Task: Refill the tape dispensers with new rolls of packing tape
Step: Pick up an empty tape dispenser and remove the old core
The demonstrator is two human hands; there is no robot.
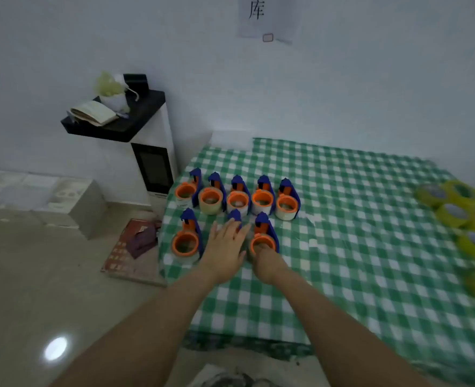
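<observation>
Tape dispensers (237,195) | two rows, left part of checked worktop (342,233), each seemingly loaded | left hand (225,247) flat, fingers spread over front-middle dispenser (235,215) | right hand (263,261) curled round front-right dispenser (264,238) | step: probably setting down refilled unit | next: release, check spare yellow tape rolls (459,208)

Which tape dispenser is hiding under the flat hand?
On the green checked tablecloth, two rows of blue-and-orange tape dispensers stand near the left edge. It is the middle dispenser of the front three. Only its blue tip shows, since the left hand lies flat over it.
</observation>
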